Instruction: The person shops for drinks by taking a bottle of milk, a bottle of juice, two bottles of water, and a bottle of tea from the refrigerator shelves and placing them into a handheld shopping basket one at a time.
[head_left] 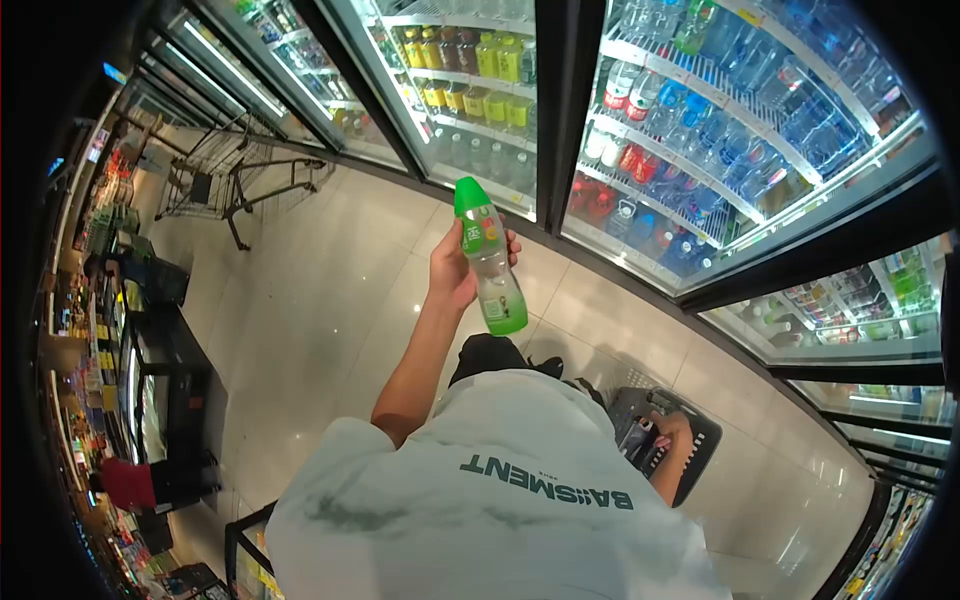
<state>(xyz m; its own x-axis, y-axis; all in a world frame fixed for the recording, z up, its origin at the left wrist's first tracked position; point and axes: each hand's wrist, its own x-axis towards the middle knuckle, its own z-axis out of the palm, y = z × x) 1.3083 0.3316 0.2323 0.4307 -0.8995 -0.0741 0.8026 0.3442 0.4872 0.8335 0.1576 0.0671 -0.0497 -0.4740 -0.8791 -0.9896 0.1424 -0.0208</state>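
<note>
while the left hand grasps a bottle (shirt: "…sment"), whether the right hand grips is unclear

Interior of a shop, probably a supermarket. Glass-fronted refrigerated cabinets hold rows of bottled drinks on lit wire shelves, with small labels along the shelf edges. A metal shopping cart stands on the glossy tiled floor; stocked display shelving lines the opposite side.
</note>
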